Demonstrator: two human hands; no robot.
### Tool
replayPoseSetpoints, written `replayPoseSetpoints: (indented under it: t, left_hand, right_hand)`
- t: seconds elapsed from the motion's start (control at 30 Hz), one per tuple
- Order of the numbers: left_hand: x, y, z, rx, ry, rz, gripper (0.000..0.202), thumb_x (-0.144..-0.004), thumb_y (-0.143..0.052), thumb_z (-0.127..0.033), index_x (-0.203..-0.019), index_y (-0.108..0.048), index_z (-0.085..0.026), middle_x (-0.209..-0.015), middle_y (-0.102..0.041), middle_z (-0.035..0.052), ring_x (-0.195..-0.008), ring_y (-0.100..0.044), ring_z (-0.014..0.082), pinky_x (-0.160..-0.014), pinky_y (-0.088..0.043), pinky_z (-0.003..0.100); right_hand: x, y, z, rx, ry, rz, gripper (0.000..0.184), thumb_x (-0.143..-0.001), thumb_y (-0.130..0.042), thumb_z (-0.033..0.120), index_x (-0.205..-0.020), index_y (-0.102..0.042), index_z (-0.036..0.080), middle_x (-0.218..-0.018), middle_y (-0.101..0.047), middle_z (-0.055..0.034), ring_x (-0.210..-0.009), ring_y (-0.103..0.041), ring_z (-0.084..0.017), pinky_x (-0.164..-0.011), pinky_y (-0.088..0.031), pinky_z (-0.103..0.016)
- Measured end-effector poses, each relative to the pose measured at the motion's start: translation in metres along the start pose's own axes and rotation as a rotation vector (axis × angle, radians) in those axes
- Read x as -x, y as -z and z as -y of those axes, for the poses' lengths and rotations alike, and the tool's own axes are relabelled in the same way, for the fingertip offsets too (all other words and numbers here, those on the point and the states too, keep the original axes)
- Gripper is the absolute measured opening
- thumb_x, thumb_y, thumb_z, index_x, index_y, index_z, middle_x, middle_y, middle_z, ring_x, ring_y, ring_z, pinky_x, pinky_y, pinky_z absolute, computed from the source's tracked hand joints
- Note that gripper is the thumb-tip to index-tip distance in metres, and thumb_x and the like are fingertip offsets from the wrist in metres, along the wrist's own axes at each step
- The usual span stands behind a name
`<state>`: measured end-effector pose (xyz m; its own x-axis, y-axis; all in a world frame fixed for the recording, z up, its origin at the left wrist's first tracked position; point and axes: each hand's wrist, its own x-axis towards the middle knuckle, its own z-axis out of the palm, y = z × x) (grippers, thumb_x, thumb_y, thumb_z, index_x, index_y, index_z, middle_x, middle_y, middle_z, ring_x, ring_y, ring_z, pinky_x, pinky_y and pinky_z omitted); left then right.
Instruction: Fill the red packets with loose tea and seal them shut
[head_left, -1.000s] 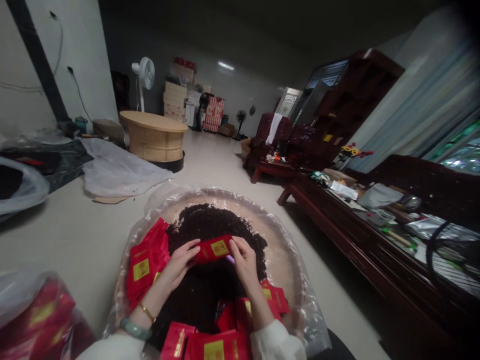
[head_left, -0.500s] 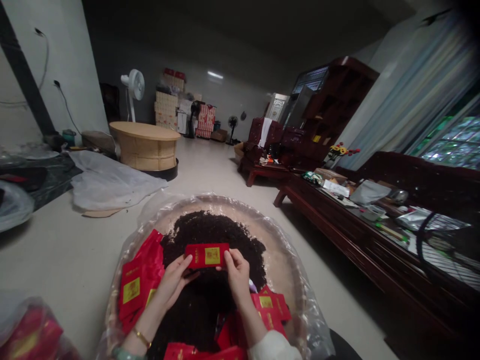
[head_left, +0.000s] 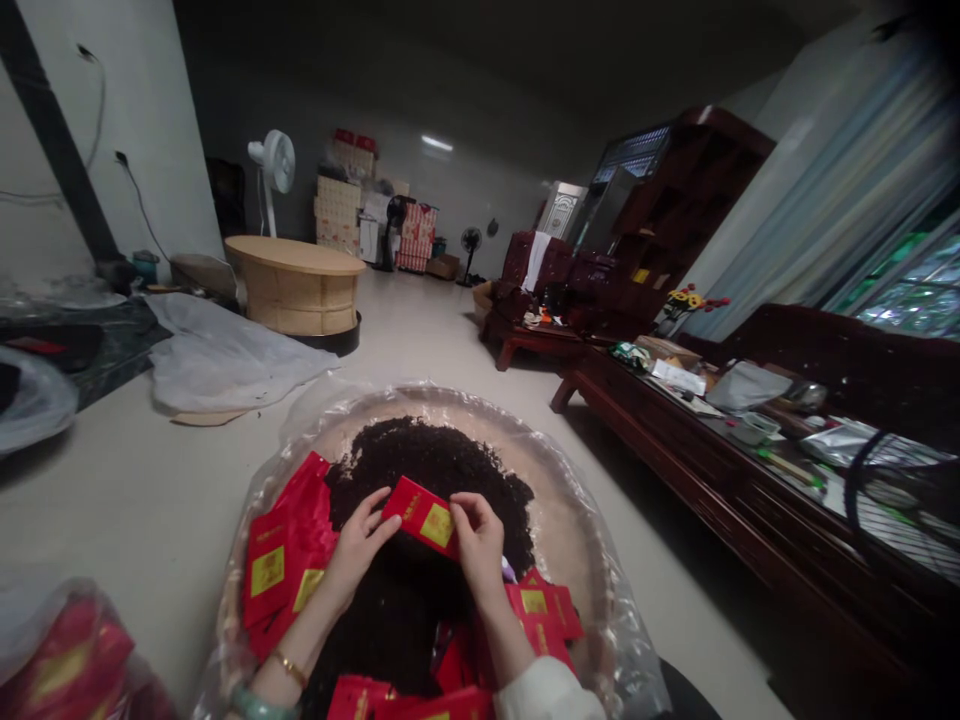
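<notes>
Between my hands is a small red packet (head_left: pixel 424 516) with gold lettering and a yellow square label, tilted down to the right. My left hand (head_left: pixel 361 545) pinches its left end, thumb on the near face. My right hand (head_left: pixel 478 535) grips the right end between thumb and fingers. Beneath lies a heap of dark, loose material like dried tea leaves (head_left: pixel 450 460), spread on a round tray (head_left: pixel 574 530) lined with clear plastic. More red packets (head_left: pixel 266 570) lie at the tray's left, others (head_left: pixel 544 610) at its right, and several (head_left: pixel 420 705) at the near edge.
A clear bag of red packets (head_left: pixel 67 650) sits at lower left. Plastic sheeting (head_left: pixel 225 345) covers floor beside a round woven stand (head_left: pixel 300 290). Along the right runs a dark wooden table (head_left: pixel 637 410) crowded with items. A black wire fan guard (head_left: pixel 900 500) stands near right.
The red packet has turned from level to slanting, its right end lower. My left fingers have lifted and shifted at its left end. My right hand still holds the other end.
</notes>
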<state>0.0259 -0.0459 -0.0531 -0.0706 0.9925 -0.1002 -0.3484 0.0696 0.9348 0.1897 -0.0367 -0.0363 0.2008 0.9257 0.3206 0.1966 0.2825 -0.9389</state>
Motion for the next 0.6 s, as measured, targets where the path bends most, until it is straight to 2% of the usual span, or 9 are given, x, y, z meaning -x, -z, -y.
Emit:
replayPoseSetpoints:
  t: [0.1,0.2,0.27,0.33,0.43,0.5,0.6]
  left_hand:
    - [0.001,-0.003,0.0,0.024,0.05,0.058,0.055,-0.054,-0.079,-0.046,-0.095,-0.066,-0.012,-0.09,-0.074,0.0108,-0.089,-0.067,0.0271,-0.084,-0.051,0.04]
    - [-0.001,0.0,-0.002,-0.029,0.02,0.0,0.049,-0.053,-0.079,-0.046,-0.087,-0.069,-0.013,-0.084,-0.075,0.0091,-0.084,-0.068,0.0277,-0.082,-0.051,0.04]
    - [-0.001,0.003,-0.005,-0.14,-0.015,0.006,0.043,-0.054,-0.078,-0.043,-0.086,-0.071,-0.015,-0.085,-0.075,0.0079,-0.084,-0.067,0.0277,-0.079,-0.052,0.038]
    - [0.0,0.003,-0.007,-0.27,-0.049,0.071,0.033,-0.058,-0.075,-0.04,-0.082,-0.072,-0.017,-0.085,-0.075,0.0068,-0.082,-0.067,0.0272,-0.076,-0.052,0.036]
    - [0.002,0.0,-0.006,-0.385,-0.118,0.137,0.023,-0.061,-0.071,-0.036,-0.076,-0.073,-0.019,-0.081,-0.074,0.0054,-0.081,-0.066,0.0261,-0.079,-0.05,0.035]
    - [0.002,-0.002,-0.002,-0.364,-0.132,0.12,0.025,-0.062,-0.07,-0.035,-0.08,-0.071,-0.019,-0.084,-0.073,0.0056,-0.084,-0.065,0.0255,-0.081,-0.049,0.035]
    - [0.003,-0.002,0.003,-0.275,-0.106,0.107,0.042,-0.065,-0.069,-0.034,-0.104,-0.064,-0.018,-0.09,-0.071,0.0061,-0.086,-0.065,0.0235,-0.079,-0.05,0.034]
  right_hand:
    - [0.001,-0.003,-0.004,0.013,0.021,0.08,0.016,-0.079,-0.053,0.028,-0.08,-0.064,0.018,-0.077,-0.066,-0.0039,-0.073,-0.062,-0.018,-0.069,-0.049,-0.029]
    - [0.002,-0.002,-0.004,0.081,0.068,0.206,0.019,-0.077,-0.055,0.024,-0.093,-0.065,0.019,-0.083,-0.066,-0.0044,-0.076,-0.062,-0.018,-0.07,-0.05,-0.029]
    - [0.002,-0.001,-0.001,0.128,0.159,0.236,0.033,-0.076,-0.058,0.021,-0.109,-0.061,0.021,-0.1,-0.064,-0.007,-0.09,-0.06,-0.019,-0.077,-0.05,-0.031]
    - [0.004,0.0,0.004,0.169,0.269,0.298,0.043,-0.077,-0.061,0.02,-0.119,-0.057,0.024,-0.114,-0.059,-0.0086,-0.103,-0.056,-0.021,-0.085,-0.048,-0.034]
    - [0.007,-0.001,0.006,0.258,0.372,0.389,0.038,-0.079,-0.062,0.019,-0.116,-0.06,0.027,-0.107,-0.061,-0.0079,-0.1,-0.055,-0.022,-0.087,-0.046,-0.037]
    - [0.009,-0.003,0.005,0.324,0.393,0.348,0.03,-0.08,-0.059,0.018,-0.109,-0.064,0.026,-0.097,-0.062,-0.0074,-0.092,-0.056,-0.022,-0.082,-0.047,-0.037]
    - [0.01,-0.003,0.004,0.373,0.376,0.292,0.021,-0.08,-0.06,0.018,-0.1,-0.065,0.023,-0.09,-0.059,-0.0065,-0.086,-0.054,-0.021,-0.077,-0.046,-0.034]
